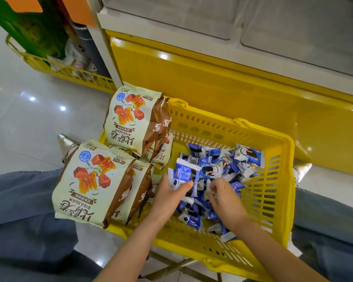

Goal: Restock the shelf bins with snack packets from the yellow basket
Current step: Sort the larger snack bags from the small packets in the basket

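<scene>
Yellow plastic fills the middle of the frame: the yellow basket sits in front of a yellow shelf base, between two denim-clad legs. Along its left side we see large cream-and-brown snack bags standing on edge, the nearest one overhanging the rim at the lower left. A heap of small blue-and-white snack packets lies in the basket's centre and right. The left hand grips a bunch of these packets, its thumb pressed across the top one. The right hand is just beside it, fingers curled down into the heap; blur keeps us from telling whether it holds anything. Clear shelf bins stand at the upper right, well apart from both hands.
</scene>
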Demonstrator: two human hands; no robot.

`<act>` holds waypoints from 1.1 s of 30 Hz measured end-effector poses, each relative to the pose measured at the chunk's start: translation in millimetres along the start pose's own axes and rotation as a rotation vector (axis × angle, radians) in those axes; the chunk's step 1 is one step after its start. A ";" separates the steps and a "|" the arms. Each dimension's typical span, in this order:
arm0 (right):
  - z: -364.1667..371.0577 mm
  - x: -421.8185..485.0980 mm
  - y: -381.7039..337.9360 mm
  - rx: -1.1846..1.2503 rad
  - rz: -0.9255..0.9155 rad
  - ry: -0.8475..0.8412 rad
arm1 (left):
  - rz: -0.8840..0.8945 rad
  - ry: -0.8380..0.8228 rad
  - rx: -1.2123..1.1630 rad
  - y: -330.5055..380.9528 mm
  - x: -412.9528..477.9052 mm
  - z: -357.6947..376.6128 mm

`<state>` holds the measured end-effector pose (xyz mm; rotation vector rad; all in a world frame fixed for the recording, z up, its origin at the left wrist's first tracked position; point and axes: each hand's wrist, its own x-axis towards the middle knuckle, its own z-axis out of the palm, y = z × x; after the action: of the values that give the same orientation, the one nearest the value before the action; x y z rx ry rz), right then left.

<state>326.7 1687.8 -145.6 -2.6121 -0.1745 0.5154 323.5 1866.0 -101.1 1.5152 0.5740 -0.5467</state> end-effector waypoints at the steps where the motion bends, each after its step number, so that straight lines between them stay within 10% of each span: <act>1: 8.5 -4.5 0.8 -0.038 -0.010 -0.089 | 0.000 0.005 0.007 -0.4 1.4 0.0; 10: 23.9 21.2 -4.8 -0.143 0.178 -0.190 | -0.005 0.010 -0.012 -0.4 4.7 -3.6; 20: -46.6 11.0 23.9 0.316 0.262 0.030 | -0.031 0.088 0.052 3.0 25.4 7.5; 27: -50.3 -7.0 33.0 0.002 0.141 0.093 | 0.024 -0.069 0.236 9.0 51.9 25.7; 33: -18.5 -30.0 36.4 -0.105 0.035 -0.484 | -0.056 -0.271 0.446 -8.2 69.9 27.1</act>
<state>307.4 1641.6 -137.8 -2.5462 -0.3174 1.1738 371.2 1840.5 -153.6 1.8060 0.2927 -0.9536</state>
